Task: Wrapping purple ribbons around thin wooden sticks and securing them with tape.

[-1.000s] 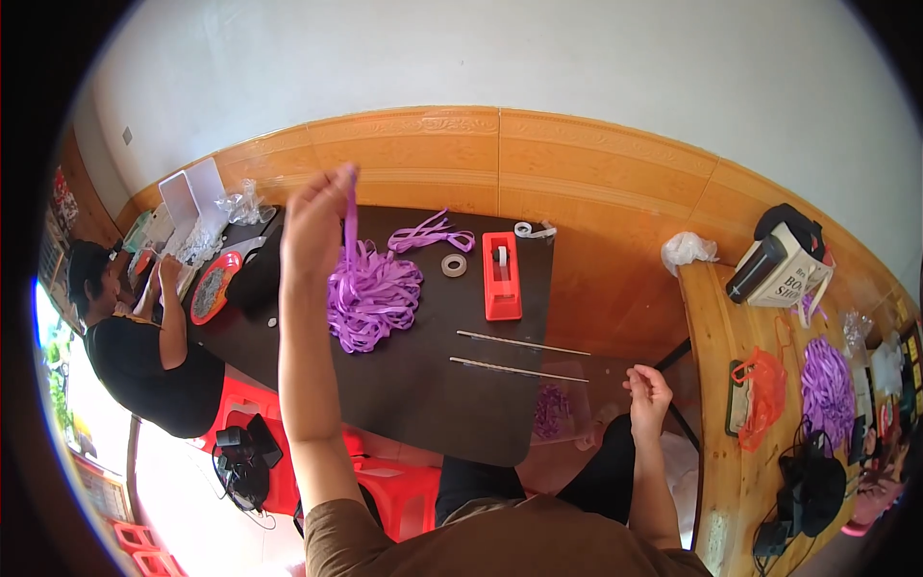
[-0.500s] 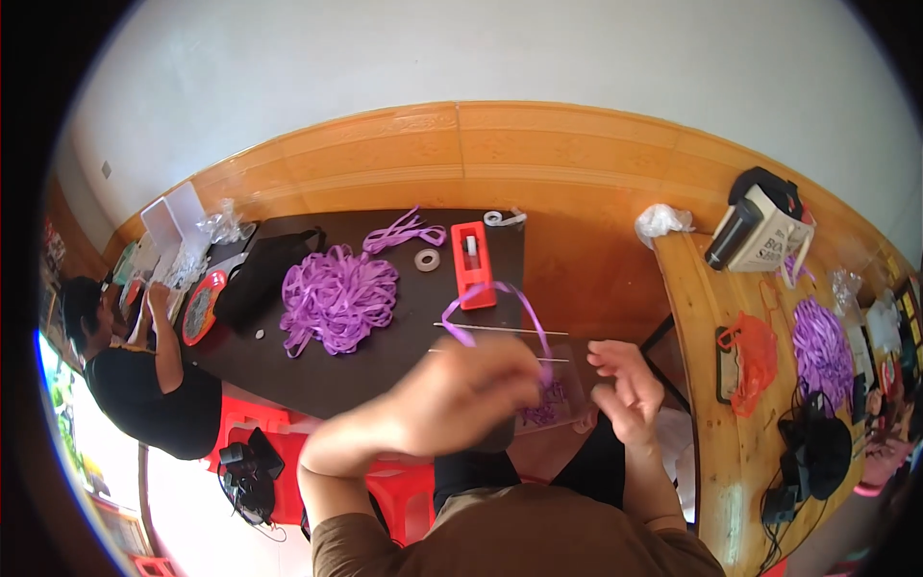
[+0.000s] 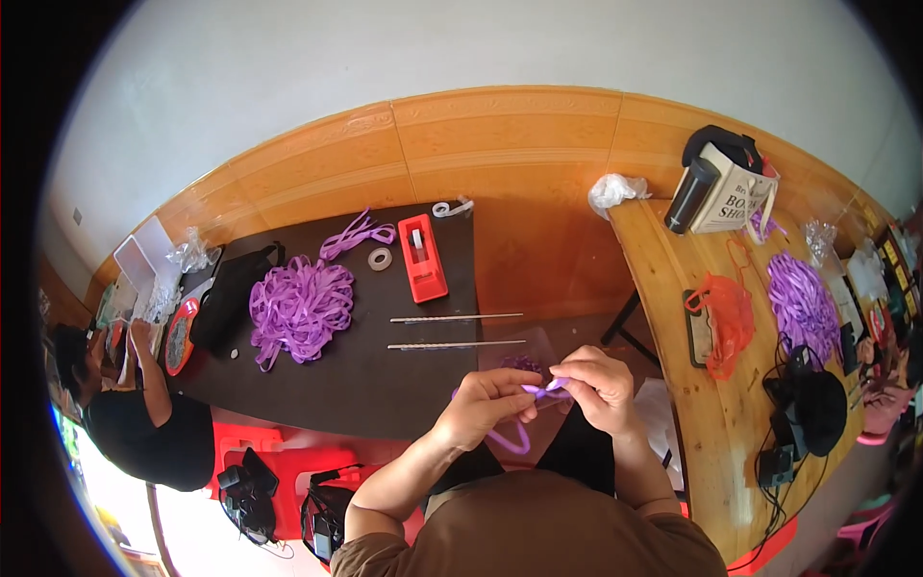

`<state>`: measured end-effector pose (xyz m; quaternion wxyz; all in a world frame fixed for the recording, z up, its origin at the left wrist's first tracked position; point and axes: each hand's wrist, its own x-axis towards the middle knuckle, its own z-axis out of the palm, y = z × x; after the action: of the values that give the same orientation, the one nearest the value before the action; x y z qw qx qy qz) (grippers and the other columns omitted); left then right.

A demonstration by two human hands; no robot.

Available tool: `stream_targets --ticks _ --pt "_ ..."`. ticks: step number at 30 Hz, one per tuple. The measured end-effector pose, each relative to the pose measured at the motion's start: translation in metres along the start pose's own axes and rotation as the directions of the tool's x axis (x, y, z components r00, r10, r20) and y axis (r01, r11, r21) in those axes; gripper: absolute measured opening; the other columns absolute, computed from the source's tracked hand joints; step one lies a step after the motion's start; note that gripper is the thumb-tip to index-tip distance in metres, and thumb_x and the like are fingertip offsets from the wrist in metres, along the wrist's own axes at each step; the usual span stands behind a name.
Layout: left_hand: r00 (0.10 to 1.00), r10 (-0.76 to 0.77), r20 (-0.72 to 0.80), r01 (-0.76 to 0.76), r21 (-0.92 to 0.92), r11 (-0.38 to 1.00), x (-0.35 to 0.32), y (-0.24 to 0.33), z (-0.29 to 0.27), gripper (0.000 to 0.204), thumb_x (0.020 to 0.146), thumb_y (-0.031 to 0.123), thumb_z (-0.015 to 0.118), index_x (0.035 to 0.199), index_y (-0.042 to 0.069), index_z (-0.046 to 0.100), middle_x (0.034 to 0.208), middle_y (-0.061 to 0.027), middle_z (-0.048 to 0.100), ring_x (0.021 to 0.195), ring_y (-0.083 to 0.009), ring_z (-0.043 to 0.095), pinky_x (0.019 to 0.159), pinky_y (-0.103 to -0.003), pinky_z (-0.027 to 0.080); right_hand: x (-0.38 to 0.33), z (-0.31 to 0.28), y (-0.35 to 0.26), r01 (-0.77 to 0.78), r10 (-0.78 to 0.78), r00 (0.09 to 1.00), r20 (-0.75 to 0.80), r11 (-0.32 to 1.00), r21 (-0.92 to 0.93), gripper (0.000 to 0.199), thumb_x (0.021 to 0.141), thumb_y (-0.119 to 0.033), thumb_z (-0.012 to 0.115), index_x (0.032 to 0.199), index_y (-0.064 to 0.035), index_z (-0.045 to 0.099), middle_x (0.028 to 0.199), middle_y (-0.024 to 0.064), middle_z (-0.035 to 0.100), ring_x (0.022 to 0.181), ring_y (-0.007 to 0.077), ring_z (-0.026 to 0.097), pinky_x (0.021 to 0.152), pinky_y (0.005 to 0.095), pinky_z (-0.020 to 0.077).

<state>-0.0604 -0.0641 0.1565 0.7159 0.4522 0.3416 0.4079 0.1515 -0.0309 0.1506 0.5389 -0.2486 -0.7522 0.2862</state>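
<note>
My left hand and my right hand meet over my lap, just off the near edge of the dark table. Both pinch a purple ribbon strip between the fingertips; a loop of it hangs under my left hand. Two thin sticks lie side by side on the table just beyond my hands. A pile of purple ribbon sits farther left, with a red tape dispenser behind it.
A tape roll and loose ribbon strips lie at the table's back. Another person in black works at the left end. A wooden bench on the right carries an orange bag, purple ribbon and a tote bag.
My left hand dropped from high over the ribbon pile to my lap, bringing a ribbon strip with it, and joined my right hand, which now also grips the strip.
</note>
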Motion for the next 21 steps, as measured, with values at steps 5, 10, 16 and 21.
stream_targets --ticks 5,10,16,21 --pt "0.971 0.021 -0.237 -0.063 -0.171 0.983 0.008 -0.047 0.018 0.014 0.092 0.008 0.062 0.101 -0.001 0.067 0.077 -0.0071 0.068 0.067 -0.0106 0.061 0.064 -0.020 0.045 0.012 0.002 0.030 0.208 -0.210 0.976 0.050 0.850 -0.485 0.027 0.070 0.002 0.069 0.095 -0.0081 0.068 0.078 0.0003 0.061 0.064 0.0184 0.056 0.060 0.0317 0.0382" --pt "0.924 -0.032 -0.380 -0.119 -0.368 0.922 0.048 -0.113 0.025 0.008 0.091 0.010 0.063 0.089 0.004 0.067 0.080 -0.0062 0.069 0.070 -0.0123 0.063 0.067 -0.023 0.049 0.024 0.008 0.082 0.210 -0.242 0.970 0.031 0.763 -0.612 0.020 0.075 -0.003 0.068 0.094 -0.0090 0.068 0.078 0.0014 0.059 0.070 0.0190 0.059 0.061 0.0341 0.0389" --pt "0.860 0.000 -0.510 -0.232 -0.390 0.891 0.089 -0.142 0.009 0.006 0.091 0.010 0.063 0.091 0.005 0.066 0.081 -0.0062 0.069 0.072 -0.0127 0.064 0.067 -0.022 0.049 0.042 0.032 0.146 0.129 -0.110 0.991 0.070 0.907 -0.402 0.021 0.077 -0.002 0.066 0.095 -0.0113 0.070 0.081 0.0019 0.062 0.077 0.0215 0.061 0.064 0.0352 0.0428" --pt "0.773 0.105 -0.626 -0.351 -0.284 0.892 0.094 -0.147 -0.007 0.011 0.092 0.011 0.062 0.097 0.002 0.065 0.086 -0.0076 0.069 0.073 -0.0122 0.062 0.071 -0.023 0.047 0.051 0.052 0.172 0.061 -0.044 0.996 0.077 0.970 -0.235 0.019 0.076 0.000 0.066 0.092 -0.0091 0.070 0.081 0.0031 0.063 0.075 0.0233 0.062 0.064 0.0351 0.0470"
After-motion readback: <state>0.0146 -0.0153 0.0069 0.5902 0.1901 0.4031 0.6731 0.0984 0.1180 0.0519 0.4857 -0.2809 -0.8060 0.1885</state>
